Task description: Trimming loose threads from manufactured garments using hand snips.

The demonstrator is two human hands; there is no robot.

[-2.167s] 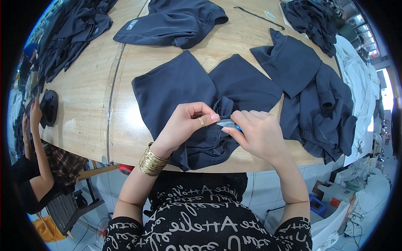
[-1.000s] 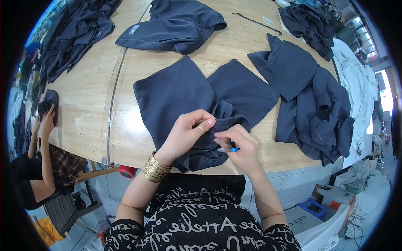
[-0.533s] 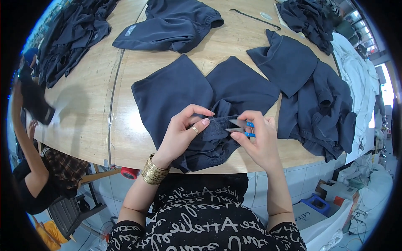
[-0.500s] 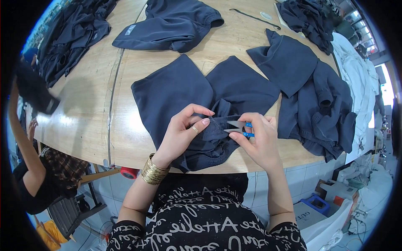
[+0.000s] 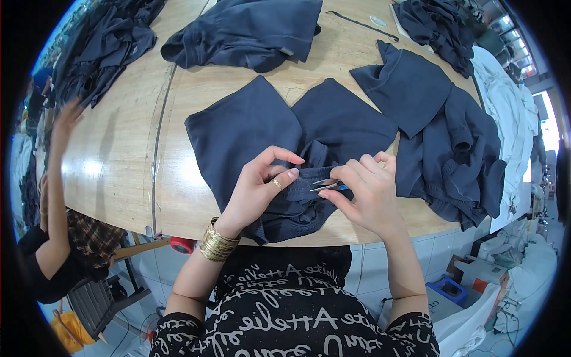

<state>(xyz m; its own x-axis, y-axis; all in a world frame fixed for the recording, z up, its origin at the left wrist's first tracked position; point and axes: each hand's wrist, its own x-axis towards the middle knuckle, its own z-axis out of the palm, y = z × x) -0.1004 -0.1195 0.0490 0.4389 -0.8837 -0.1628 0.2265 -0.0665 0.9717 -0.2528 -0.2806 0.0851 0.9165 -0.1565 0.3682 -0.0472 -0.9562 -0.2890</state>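
Observation:
A pair of dark navy shorts lies on the table before me, its two legs fanned out away from me and its gathered elastic waistband at the near edge. My left hand pinches the waistband between thumb and fingers. In my right hand is a pair of thread snips with blue handles and grey blades. The blades point left, right at the waistband, with a narrow gap between them. My fingers cover most of the handles. Whether a thread lies between the blades is too small to tell.
Similar dark garments lie at the back, the right, the far right and the far left. A dark cord rests at the back. On the left a co-worker's arm reaches over the table. White fabric hangs along the right edge.
The snips' blades have come closer together and slightly left. At the back, the garment now lies differently. The co-worker's hand no longer has the dark cloth and has moved up the table's left side.

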